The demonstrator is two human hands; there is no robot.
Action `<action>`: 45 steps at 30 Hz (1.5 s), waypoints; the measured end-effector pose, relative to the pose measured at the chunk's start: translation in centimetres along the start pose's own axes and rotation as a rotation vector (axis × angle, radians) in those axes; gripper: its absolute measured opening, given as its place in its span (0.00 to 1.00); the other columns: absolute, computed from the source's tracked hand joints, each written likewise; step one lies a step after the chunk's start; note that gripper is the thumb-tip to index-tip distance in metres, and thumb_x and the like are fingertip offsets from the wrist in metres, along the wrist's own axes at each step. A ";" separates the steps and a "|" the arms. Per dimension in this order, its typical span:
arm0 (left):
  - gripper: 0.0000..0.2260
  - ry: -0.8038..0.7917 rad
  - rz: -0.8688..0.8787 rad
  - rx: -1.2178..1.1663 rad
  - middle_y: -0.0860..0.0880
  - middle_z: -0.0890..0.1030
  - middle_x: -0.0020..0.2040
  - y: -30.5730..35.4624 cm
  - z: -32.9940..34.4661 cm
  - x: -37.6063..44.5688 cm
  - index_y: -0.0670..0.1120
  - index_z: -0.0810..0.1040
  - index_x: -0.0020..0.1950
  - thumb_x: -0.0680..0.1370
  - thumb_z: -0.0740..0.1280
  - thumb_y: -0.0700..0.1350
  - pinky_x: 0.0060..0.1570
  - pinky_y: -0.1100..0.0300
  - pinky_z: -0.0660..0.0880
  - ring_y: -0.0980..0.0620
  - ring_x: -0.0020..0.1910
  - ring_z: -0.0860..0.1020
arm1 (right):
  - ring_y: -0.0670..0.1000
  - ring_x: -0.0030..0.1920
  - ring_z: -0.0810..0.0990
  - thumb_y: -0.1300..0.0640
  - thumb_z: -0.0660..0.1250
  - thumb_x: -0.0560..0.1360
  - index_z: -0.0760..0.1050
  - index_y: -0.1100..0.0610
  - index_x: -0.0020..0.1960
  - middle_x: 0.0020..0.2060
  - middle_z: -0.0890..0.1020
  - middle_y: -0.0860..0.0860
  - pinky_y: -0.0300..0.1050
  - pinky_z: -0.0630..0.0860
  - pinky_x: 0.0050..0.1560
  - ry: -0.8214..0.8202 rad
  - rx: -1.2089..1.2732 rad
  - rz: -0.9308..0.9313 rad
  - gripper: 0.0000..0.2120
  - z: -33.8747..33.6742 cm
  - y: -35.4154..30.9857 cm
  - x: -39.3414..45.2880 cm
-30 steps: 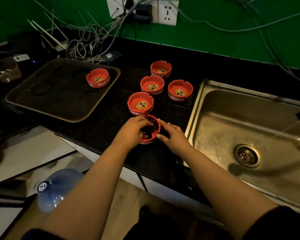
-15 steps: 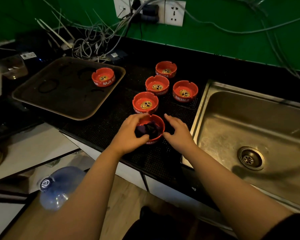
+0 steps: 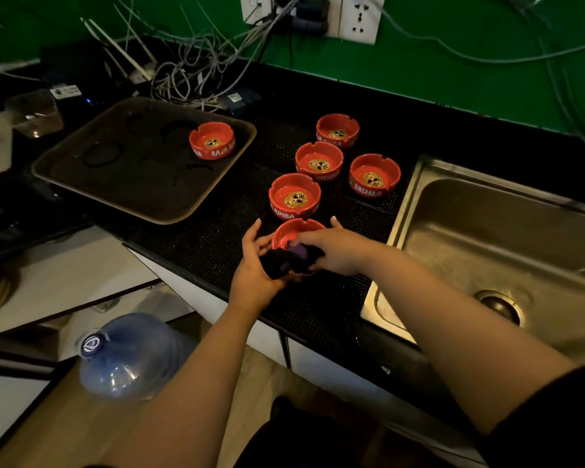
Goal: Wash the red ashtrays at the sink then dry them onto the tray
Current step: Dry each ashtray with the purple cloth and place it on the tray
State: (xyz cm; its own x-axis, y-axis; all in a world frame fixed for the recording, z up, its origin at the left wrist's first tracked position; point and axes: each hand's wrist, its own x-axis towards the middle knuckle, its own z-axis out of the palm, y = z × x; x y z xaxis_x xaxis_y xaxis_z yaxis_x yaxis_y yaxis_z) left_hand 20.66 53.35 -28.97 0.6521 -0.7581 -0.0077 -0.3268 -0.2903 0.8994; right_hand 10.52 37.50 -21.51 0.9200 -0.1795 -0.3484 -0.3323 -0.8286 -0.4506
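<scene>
Black textured countertop (image 3: 217,238), 6 o'clock edge: left hand (image 3: 255,265) cradles round red ashtray (image 3: 293,233), right hand (image 3: 338,251) pinching dark cloth (image 3: 289,261) inside; wet glaze risks slipping floorward.

A black counter (image 3: 402,106) runs along the green wall, with a steel sink (image 3: 507,231) set into its right end. A dotted black mat (image 3: 217,238) covers the middle, bearing five red ashtrays (image 3: 294,197). To the left lies a brown tray (image 3: 132,170). Tangled cables (image 3: 190,72) lie at the back.
</scene>
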 end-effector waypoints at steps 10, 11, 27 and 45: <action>0.51 0.034 0.011 0.047 0.54 0.73 0.67 0.0 0.0 0.0 0.50 0.52 0.76 0.63 0.81 0.48 0.62 0.61 0.70 0.59 0.64 0.71 | 0.59 0.77 0.51 0.59 0.65 0.77 0.66 0.42 0.71 0.71 0.69 0.48 0.57 0.39 0.74 0.000 0.153 0.022 0.25 1.3 -0.3 0.7; 0.50 0.031 0.017 0.049 0.54 0.72 0.67 0.0 0.1 0.1 0.49 0.52 0.76 0.63 0.81 0.47 0.62 0.62 0.69 0.60 0.64 0.70 | 0.57 0.76 0.55 0.59 0.65 0.77 0.67 0.44 0.71 0.70 0.71 0.48 0.57 0.36 0.73 -0.037 0.118 0.007 0.24 0.7 0.2 0.5; 0.48 0.017 -0.005 0.089 0.56 0.71 0.70 0.0 -0.2 0.0 0.51 0.57 0.76 0.63 0.80 0.51 0.63 0.67 0.63 0.64 0.66 0.67 | 0.54 0.69 0.68 0.48 0.64 0.77 0.68 0.49 0.65 0.64 0.74 0.50 0.59 0.33 0.73 0.006 -0.118 0.092 0.19 0.0 -1.4 0.0; 0.41 0.014 0.055 0.231 0.52 0.69 0.71 -0.5 0.1 0.4 0.53 0.62 0.75 0.66 0.78 0.52 0.64 0.63 0.65 0.54 0.68 0.69 | 0.54 0.64 0.70 0.60 0.66 0.73 0.73 0.55 0.68 0.63 0.72 0.54 0.46 0.67 0.67 0.253 0.118 0.057 0.23 3.1 -1.8 1.5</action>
State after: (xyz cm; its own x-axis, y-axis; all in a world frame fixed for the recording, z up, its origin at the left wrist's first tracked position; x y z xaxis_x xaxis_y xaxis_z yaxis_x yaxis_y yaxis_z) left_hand 21.04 53.12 -29.44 0.6378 -0.7688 0.0462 -0.5090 -0.3756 0.7745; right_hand 11.89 40.36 -23.75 0.9170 -0.3628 -0.1660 -0.3929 -0.7487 -0.5339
